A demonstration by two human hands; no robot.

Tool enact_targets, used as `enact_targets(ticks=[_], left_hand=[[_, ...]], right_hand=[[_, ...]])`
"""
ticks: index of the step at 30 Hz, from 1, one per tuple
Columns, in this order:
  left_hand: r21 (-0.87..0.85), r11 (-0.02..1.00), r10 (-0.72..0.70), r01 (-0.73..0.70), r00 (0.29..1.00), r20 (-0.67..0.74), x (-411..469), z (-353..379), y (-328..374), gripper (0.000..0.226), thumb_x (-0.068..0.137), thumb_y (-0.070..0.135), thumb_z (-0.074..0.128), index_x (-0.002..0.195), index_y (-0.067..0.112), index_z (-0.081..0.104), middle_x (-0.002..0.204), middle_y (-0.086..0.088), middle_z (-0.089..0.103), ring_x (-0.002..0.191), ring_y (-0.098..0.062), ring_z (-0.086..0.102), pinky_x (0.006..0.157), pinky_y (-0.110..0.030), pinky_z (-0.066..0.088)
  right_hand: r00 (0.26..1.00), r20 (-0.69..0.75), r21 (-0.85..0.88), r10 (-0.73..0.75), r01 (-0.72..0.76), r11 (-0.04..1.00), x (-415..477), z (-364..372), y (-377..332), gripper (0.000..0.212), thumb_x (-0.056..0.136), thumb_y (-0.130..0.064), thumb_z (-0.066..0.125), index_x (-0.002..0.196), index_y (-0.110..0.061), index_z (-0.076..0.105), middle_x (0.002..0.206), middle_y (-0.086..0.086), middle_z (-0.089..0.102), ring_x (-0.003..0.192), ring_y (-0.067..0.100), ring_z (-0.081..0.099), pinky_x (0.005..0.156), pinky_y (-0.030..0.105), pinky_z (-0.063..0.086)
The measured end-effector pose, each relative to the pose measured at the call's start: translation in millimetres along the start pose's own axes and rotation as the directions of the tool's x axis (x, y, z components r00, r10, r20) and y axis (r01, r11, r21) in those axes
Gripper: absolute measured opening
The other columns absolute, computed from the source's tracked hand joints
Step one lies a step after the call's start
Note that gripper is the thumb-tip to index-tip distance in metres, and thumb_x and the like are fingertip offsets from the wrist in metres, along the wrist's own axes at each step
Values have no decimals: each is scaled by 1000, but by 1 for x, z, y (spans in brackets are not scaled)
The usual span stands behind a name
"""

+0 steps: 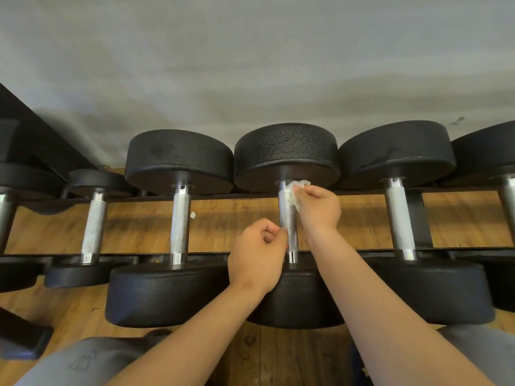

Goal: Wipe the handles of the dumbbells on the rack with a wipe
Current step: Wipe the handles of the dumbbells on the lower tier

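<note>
Several black dumbbells with knurled steel handles lie side by side on a black rack (117, 256). My right hand (320, 208) pinches a crumpled white wipe (293, 195) against the top of the middle dumbbell's handle (289, 221), just below its far head. My left hand (257, 254) is curled into a loose fist beside the lower part of the same handle. Its fingertips touch the handle's left side without wrapping round it.
Neighbouring dumbbell handles stand to the left (181, 218) and to the right (400, 218), with a smaller one (94, 224) further left. A small white scrap (192, 215) lies on the wooden floor under the rack. A grey wall rises behind. My grey-clad knees are at the bottom edge.
</note>
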State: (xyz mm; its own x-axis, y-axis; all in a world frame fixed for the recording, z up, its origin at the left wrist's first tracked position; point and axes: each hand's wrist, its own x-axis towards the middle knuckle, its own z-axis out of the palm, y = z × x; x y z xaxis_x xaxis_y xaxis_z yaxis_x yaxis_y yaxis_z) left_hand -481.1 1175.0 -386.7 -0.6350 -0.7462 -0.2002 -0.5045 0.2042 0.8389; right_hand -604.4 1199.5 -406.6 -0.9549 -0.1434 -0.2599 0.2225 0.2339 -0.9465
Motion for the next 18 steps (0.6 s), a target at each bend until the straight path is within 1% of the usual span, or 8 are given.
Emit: enact_targets(ticks=[3, 5, 7, 8, 10, 13, 15, 18], left_hand=[[-4, 1000, 5, -5, 1000, -2, 0, 0, -1, 18, 94, 35, 59, 79, 26, 64, 74, 3, 71, 72, -12, 68, 78, -43, 57], [-6, 1000, 7, -7, 1000, -5, 0, 0, -2, 18, 93, 36, 59, 79, 26, 64, 75, 3, 71, 72, -11, 68, 79, -43, 57], [-5, 1000, 7, -7, 1000, -2, 1, 0, -3, 18, 93, 36, 59, 79, 27, 64, 74, 4, 70, 72, -11, 68, 79, -42, 57], [-5, 1000, 8, -8, 1000, -2, 1, 1, -4, 18, 94, 36, 59, 79, 27, 64, 74, 4, 70, 72, -11, 68, 78, -42, 57], [-6, 1000, 13, -13, 1000, -1, 0, 1, -4, 17, 94, 36, 59, 79, 27, 64, 74, 4, 71, 71, -10, 68, 78, -41, 57], [1, 1000, 17, -17, 1000, 2, 0, 1, -5, 18, 94, 36, 59, 80, 27, 63, 74, 4, 71, 71, -11, 68, 78, -40, 56], [-3, 1000, 18, -18, 1000, 1, 0, 1, -6, 18, 94, 36, 59, 79, 27, 63, 73, 4, 71, 71, -11, 68, 78, -41, 56], [-13, 1000, 16, -16, 1000, 3, 1, 1, -6, 17, 93, 36, 60, 79, 27, 64, 73, 5, 70, 72, -10, 68, 78, -42, 56]], right_hand=[[1000, -7, 6, -8, 8, 1000, 0, -5, 0, 19, 87, -18, 70, 107, -17, 72, 90, -9, 65, 91, 11, 60, 86, 29, 49], [1000, 24, 41, -3, 2, 999, 0, -6, -2, 18, 88, -12, 68, 105, -15, 72, 90, -5, 66, 89, 12, 61, 87, 28, 49], [998, 55, 83, 0, -5, 997, -3, -6, -4, 12, 89, -9, 61, 89, -12, 73, 93, 12, 70, 94, 27, 65, 91, 39, 52], [998, 59, 111, 1, -8, 994, -5, -5, -4, 16, 91, -11, 58, 82, -5, 71, 94, 21, 68, 97, 36, 64, 92, 47, 51], [998, 66, 177, 19, -31, 984, -5, -5, -3, 28, 95, -20, 56, 83, 3, 67, 98, 29, 65, 100, 42, 61, 94, 53, 48], [992, 125, 214, 23, -50, 975, -5, -8, -4, 22, 94, -21, 61, 77, -11, 71, 86, 14, 72, 87, 25, 67, 83, 33, 51], [985, 170, 217, 16, -54, 975, -3, -9, -4, 4, 90, -13, 67, 89, -14, 71, 88, 2, 71, 90, 14, 65, 81, 23, 51], [970, 216, 231, 114, -164, 959, 0, -8, -3, 14, 87, -15, 71, 100, -13, 65, 99, 2, 69, 93, 11, 63, 73, 17, 47]])
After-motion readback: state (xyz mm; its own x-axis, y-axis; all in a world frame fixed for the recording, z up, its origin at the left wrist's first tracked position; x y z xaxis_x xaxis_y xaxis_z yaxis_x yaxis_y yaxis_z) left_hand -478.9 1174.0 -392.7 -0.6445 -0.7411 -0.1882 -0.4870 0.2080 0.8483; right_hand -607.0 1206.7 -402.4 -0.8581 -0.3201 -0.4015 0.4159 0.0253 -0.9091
